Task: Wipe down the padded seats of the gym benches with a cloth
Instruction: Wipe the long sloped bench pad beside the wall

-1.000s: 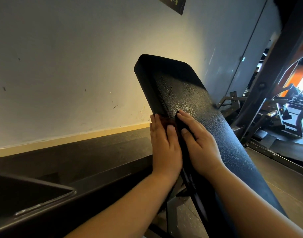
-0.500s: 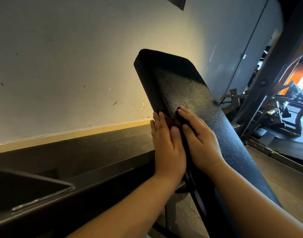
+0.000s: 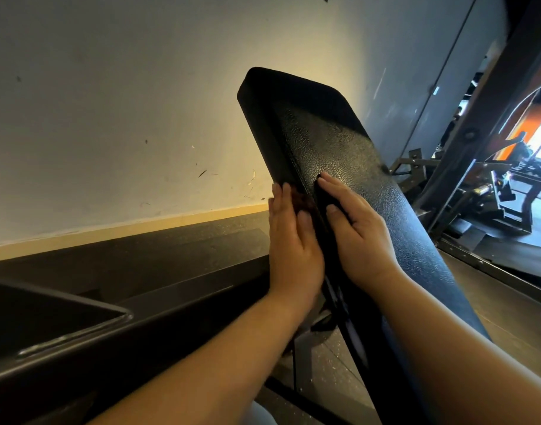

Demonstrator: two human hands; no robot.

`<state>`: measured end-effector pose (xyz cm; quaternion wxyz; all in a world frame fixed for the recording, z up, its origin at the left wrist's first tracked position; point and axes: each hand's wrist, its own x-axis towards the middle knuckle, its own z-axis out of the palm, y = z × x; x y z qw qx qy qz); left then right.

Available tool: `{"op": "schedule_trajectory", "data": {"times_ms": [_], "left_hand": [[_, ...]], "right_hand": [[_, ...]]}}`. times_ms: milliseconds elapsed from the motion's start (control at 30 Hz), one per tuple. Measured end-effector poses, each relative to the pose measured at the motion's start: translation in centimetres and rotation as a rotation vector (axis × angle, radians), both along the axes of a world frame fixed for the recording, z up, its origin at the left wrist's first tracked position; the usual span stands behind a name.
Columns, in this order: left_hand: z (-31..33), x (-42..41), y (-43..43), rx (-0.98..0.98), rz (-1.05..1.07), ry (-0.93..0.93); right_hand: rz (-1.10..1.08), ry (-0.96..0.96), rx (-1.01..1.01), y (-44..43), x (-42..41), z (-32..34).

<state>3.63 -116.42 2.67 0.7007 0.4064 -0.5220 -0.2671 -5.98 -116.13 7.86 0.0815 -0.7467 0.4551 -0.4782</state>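
On the pad's left edge | cloth (image 3: 303, 199) is pressed flat by left hand (image 3: 293, 240), fingers straight, to wipe | pad (image 3: 333, 148) is steadied by right hand (image 3: 359, 237), fingers apparently flat, nothing gripped.

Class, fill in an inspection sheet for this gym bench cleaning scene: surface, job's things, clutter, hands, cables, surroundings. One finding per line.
Surface: black padded bench, tilted up toward the wall, textured cover with a seam along its left edge.
Job's things: dark reddish cloth, mostly hidden, pressed against the pad's left side.
Clutter: nothing seen.
Hands: left hand lies flat on the cloth at the pad's side, fingers straight; right hand rests flat on the pad's top face, fingers straight.
Cables: nothing seen.
Surroundings: pale scuffed wall behind; dark ledge at left; metal gym frames at right; speckled floor under the bench.
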Motion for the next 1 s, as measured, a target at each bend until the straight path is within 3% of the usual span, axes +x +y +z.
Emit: {"op": "schedule_trajectory", "data": {"times_ms": [100,300,567,800,900,1000], "left_hand": [[0.7,0.1,-0.3,0.034,0.006,0.003],[-4.3,-3.4,5.8,0.015,-0.092,-0.01],[-1.0,-1.2,1.8,0.023,-0.011,0.023],[-2.8,-2.9,5.2,0.012,-0.013,-0.001],[-1.4,-1.1,3.5,0.036,-0.037,-0.024],[0.3,-0.5,1.8,0.075,-0.013,-0.001]], "right_hand": [[0.0,-0.003,0.004,0.0,-0.1,0.0],[-0.046,0.07,0.013,0.8,0.1,-0.1],[-0.036,0.045,0.012,0.6,-0.1,0.0],[-0.031,0.062,0.068,1.5,-0.2,0.4],[0.02,0.119,0.136,3.0,-1.4,-0.2],[0.005,0.215,0.027,4.7,-2.3,-2.5]]}}
